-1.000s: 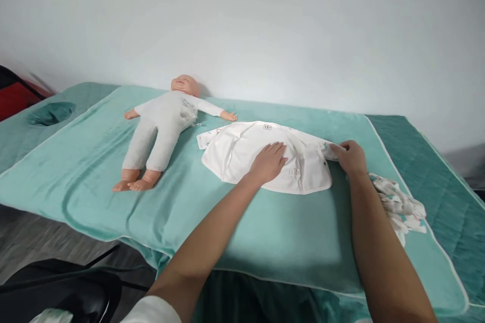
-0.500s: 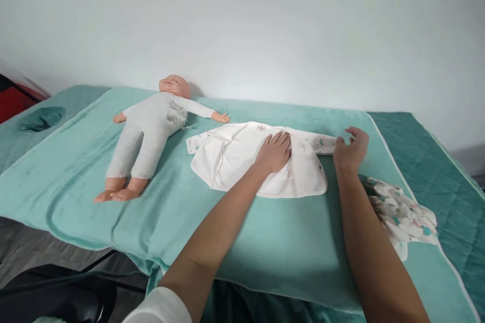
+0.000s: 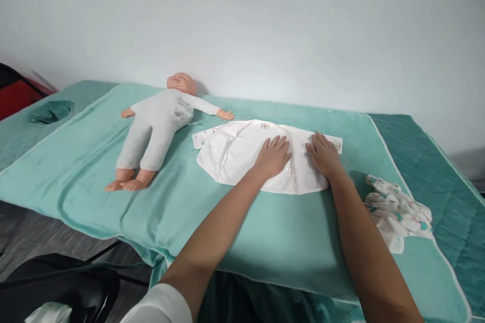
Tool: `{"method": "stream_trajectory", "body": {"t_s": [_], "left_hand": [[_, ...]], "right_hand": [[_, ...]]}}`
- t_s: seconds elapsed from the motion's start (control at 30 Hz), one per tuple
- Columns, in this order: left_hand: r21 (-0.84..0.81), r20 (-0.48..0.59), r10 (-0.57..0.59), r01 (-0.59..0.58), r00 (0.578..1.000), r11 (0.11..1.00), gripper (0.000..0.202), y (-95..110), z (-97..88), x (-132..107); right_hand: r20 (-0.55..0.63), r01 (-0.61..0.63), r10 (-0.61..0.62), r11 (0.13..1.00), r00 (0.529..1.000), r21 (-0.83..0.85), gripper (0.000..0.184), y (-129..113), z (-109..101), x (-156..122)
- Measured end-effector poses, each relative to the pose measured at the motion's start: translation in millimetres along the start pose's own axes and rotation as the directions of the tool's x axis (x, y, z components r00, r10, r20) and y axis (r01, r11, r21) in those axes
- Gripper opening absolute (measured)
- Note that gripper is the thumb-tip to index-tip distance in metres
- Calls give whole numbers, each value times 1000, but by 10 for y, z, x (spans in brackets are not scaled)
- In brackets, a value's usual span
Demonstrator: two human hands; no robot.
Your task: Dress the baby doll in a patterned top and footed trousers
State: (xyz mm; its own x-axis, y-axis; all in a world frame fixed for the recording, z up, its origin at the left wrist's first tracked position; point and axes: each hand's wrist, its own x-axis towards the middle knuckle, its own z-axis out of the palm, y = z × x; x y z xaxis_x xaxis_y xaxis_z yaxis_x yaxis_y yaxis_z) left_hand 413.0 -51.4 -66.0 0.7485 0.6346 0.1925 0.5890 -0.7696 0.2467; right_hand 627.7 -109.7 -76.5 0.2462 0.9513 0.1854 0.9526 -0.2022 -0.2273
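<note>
A small white baby shirt (image 3: 242, 149) lies spread out on the green sheet, sleeves stretched to both sides and a small printed label at its neck. My left hand (image 3: 272, 155) rests flat on the middle of the shirt, fingers extended. On its right part, by the base of the right sleeve, my right hand (image 3: 324, 154) also lies flat with fingers stretched. To the left, a baby doll (image 3: 153, 121) with a white cloth body lies on its back, its arms out and the cloth torn at one side.
A crumpled printed garment (image 3: 399, 209) lies at the right on the green sheet (image 3: 303, 242). The bed has a face hole (image 3: 51, 111) at its far left. A white wall (image 3: 265, 35) rises behind. At lower left stands a black chair (image 3: 64, 287).
My right hand has moved left from the end of the right sleeve and come down flat on the shirt. My left hand stays on the shirt. The view has shifted slightly.
</note>
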Motion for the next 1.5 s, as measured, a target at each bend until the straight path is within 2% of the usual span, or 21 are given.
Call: {"method": "stream_trajectory", "body": {"t_s": [0.17, 0.33, 0.5, 0.6, 0.67, 0.73, 0.83, 0.9, 1.0, 1.2, 1.27, 1.4, 1.5], "left_hand": [[25, 41, 31, -32, 999, 999, 56, 125, -37, -260], [32, 62, 111, -113, 992, 993, 51, 269, -112, -536], [17, 16, 176, -176, 984, 984, 49, 358, -155, -752], [-26, -2, 196, -196, 981, 980, 49, 384, -187, -844], [-63, -16, 213, -214, 977, 975, 46, 395, -204, -911], [-106, -35, 223, -225, 974, 968, 43, 395, -209, -987], [-191, -97, 211, -226, 973, 955, 37, 350, -189, -1088], [-246, -170, 162, -201, 972, 948, 34, 292, -167, -1121], [-267, -271, 47, -122, 961, 956, 32, 213, -150, -1114], [-148, -315, -103, 58, 943, 987, 35, 90, -252, -1046], [-75, -330, -172, 156, 928, 985, 39, -77, -320, -1014], [21, -324, -357, 384, 876, 923, 53, -562, -426, -975], [20, -250, -424, 442, 870, 897, 55, -775, -448, -1034]], "right_hand": [[-11, 9, -9, 1000, 1000, 2, 58, 30, -7, -10], [-55, 41, -39, 999, 998, 25, 54, 78, 50, -1], [-166, 106, -77, 978, 983, 178, 51, 98, 47, 19], [-264, 192, -119, 943, 957, 272, 47, -4, -50, -16], [-280, 277, -193, 912, 940, 302, 43, -128, -116, -62], [-250, 351, -279, 879, 927, 323, 41, -266, -142, -108], [-164, 380, -344, 867, 924, 322, 44, -415, -91, -134], [-127, 375, -353, 879, 927, 294, 49, -444, -28, -118], [-133, 376, -353, 893, 926, 248, 55, -409, 43, -80], [-107, 358, -343, 911, 933, 205, 58, -342, 74, -57], [-96, 356, -343, 913, 934, 197, 58, -341, 78, -58], [-108, 360, -345, 914, 932, 189, 57, -339, 91, -54], [-121, 370, -352, 909, 928, 193, 57, -327, 98, -51]]}}
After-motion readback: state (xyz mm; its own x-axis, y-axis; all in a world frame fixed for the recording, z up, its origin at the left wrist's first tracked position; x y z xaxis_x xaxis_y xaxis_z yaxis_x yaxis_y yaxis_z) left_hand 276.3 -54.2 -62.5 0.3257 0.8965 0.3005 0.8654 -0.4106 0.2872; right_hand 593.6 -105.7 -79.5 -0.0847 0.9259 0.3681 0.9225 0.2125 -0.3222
